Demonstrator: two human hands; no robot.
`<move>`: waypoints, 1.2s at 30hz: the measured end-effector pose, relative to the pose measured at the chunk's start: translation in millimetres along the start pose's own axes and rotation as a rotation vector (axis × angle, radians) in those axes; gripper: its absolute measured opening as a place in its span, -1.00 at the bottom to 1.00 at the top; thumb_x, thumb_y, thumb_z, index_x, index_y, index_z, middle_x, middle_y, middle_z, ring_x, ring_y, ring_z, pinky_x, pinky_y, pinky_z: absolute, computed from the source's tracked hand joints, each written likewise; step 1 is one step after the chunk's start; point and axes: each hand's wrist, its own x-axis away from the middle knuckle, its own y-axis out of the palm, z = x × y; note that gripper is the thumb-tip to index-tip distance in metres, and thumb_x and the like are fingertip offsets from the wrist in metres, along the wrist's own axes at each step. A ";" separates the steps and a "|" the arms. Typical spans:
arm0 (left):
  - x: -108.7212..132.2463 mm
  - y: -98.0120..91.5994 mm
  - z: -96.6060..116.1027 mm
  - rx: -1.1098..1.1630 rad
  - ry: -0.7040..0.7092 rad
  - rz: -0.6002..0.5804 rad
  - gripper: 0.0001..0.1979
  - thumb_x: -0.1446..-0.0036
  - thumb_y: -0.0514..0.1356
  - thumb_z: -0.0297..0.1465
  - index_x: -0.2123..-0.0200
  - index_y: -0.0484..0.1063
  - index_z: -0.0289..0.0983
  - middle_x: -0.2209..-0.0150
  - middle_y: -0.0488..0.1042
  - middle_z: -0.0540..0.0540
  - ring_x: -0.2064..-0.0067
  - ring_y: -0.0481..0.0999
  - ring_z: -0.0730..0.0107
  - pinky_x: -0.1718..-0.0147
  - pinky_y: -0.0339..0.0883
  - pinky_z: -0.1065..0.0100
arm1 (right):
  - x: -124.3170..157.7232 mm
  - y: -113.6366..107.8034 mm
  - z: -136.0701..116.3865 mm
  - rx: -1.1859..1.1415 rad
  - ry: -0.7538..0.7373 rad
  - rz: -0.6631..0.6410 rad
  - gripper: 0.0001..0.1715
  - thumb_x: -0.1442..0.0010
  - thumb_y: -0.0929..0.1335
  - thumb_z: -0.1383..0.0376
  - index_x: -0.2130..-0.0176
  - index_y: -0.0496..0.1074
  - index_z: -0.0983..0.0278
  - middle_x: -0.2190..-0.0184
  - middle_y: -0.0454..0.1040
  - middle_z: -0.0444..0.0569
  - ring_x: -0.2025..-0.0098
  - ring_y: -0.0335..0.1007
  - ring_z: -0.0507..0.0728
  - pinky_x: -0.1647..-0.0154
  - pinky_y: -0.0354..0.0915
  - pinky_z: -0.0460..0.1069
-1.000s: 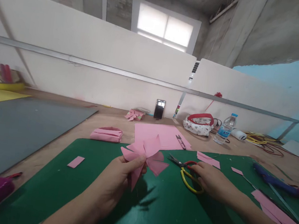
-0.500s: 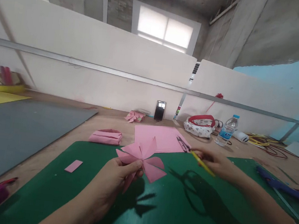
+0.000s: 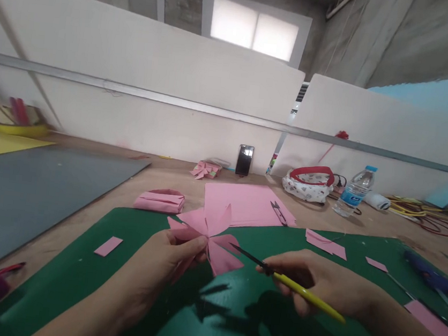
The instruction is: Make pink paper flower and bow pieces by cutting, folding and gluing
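Observation:
Between the thumb and fingers of my left hand (image 3: 175, 257) is a pink paper flower (image 3: 224, 259), pinched near its centre with its pointed petals fanned out. My right hand (image 3: 310, 277) grips yellow-handled scissors (image 3: 302, 293). Their dark blades point left, and the tips reach the flower's right-hand petals; whether they touch the paper I cannot tell. Both hands are above a green cutting mat (image 3: 120, 296), where their shadows fall. A small pink paper rectangle (image 3: 109, 246) lies left of my left hand, and pink paper strips (image 3: 326, 244) lie beyond my right hand.
Pink sheets (image 3: 232, 198) with thread snips (image 3: 278, 213) on them lie behind the mat, beside a folded pink paper piece (image 3: 159, 201). Further back stand a phone (image 3: 245, 160), a white pouch (image 3: 306, 185) and a water bottle (image 3: 354, 192). A blue glue gun (image 3: 426, 269) is at right.
My right hand has brought the scissors left and nearer to me, to the flower's petals. The pink strips behind that arm have come into view. My left hand keeps hold of the flower.

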 end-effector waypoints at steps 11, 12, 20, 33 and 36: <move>3.9 6.8 -2.7 -0.045 -0.027 -0.051 -0.77 0.05 0.27 -0.26 0.55 0.53 -0.33 0.54 0.42 -0.03 0.44 0.31 0.43 0.45 0.18 0.44 | 0.1 4.3 -5.1 0.108 -0.003 -0.091 -0.60 0.03 0.43 0.31 0.13 0.43 0.33 0.46 0.23 -0.19 0.42 0.07 -0.02 0.45 0.02 -0.15; 4.3 7.9 -2.2 -0.042 -0.028 -0.054 -0.77 0.05 0.28 -0.27 0.55 0.53 -0.33 0.54 0.43 -0.03 0.44 0.31 0.43 0.45 0.18 0.45 | 0.1 5.6 -5.4 0.107 -0.006 -0.093 -0.61 0.01 0.43 0.31 0.13 0.43 0.33 0.46 0.23 -0.20 0.42 0.07 -0.02 0.45 0.03 -0.15; 9.5 12.8 -1.6 0.012 -0.047 -0.042 -0.78 0.09 0.31 -0.31 0.64 0.48 -0.31 0.59 0.43 -0.01 0.49 0.32 0.47 0.48 0.21 0.48 | -2.4 19.4 -1.1 0.071 0.005 0.015 -0.74 -0.05 0.39 0.37 0.19 0.43 0.35 0.45 0.22 -0.19 0.42 0.06 -0.03 0.44 0.02 -0.15; 9.2 13.3 -4.7 0.052 -0.028 -0.085 -0.87 0.14 0.32 -0.35 0.59 0.54 -0.30 0.61 0.48 -0.03 0.50 0.38 0.44 0.47 0.25 0.47 | -9.5 34.5 5.0 -0.022 0.066 0.099 -0.73 -0.04 0.39 0.34 0.19 0.44 0.33 0.45 0.23 -0.18 0.41 0.07 -0.02 0.42 0.05 -0.14; 9.6 13.0 -4.8 0.047 -0.022 -0.094 -0.84 0.19 0.34 -0.41 0.41 0.59 -0.26 0.52 0.58 -0.06 0.45 0.46 0.39 0.47 0.27 0.46 | -10.8 34.4 7.9 -0.027 0.051 0.081 -0.74 -0.06 0.38 0.34 0.18 0.44 0.32 0.48 0.20 -0.20 0.45 0.02 -0.03 0.46 0.00 -0.15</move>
